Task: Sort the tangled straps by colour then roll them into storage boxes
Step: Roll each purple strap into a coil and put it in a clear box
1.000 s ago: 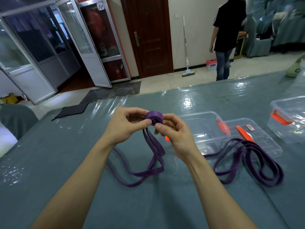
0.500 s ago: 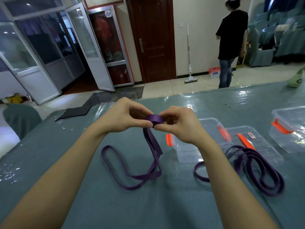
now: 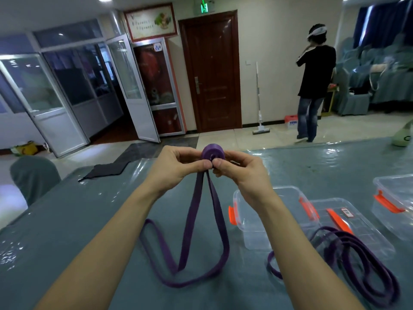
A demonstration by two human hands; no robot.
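Chair: a grey-covered chair (image 3: pixel 33 175) stood off the left edge of the table.
Dark cloth: a flat dark cloth (image 3: pixel 105 171) lay at the table's far left corner, well apart from the hands.
Table: the table (image 3: pixel 78 220) had a shiny grey-blue cover. There was bare top between the left arm and the left edge.
Left hand: the left hand (image 3: pixel 176 166) was held up above the table. Its fingers were curled, and the thumb and fingers pinched the left side of the roll.
Roll: the purple roll (image 3: pixel 211 152) was a tight little wheel of strap, up in the air between both hands, near the table's far edge.
Loose strap: the rest of that purple strap (image 3: pixel 191 220) hung down from the roll in two tails and lay in a loop on the table between the arms.
Right hand: the right hand (image 3: pixel 241 175) pinched the roll's right side, with its thumb pressed on the face of the roll and its fingers curled.
Clear box: an open clear box (image 3: pixel 279 187) with orange clips (image 3: pixel 232 214) sat just right of the right arm.
Lid: the clear lid (image 3: pixel 366 229) lay flat beside the box.
Second strap: another purple strap (image 3: pixel 272 266) lay in long loops, partly over the lid.
Far box: one more clear box (image 3: pixel 393 193) sat at the right edge.
Room: past the table's far edge a person in a black shirt (image 3: pixel 317 70) stood on the open floor, facing away.
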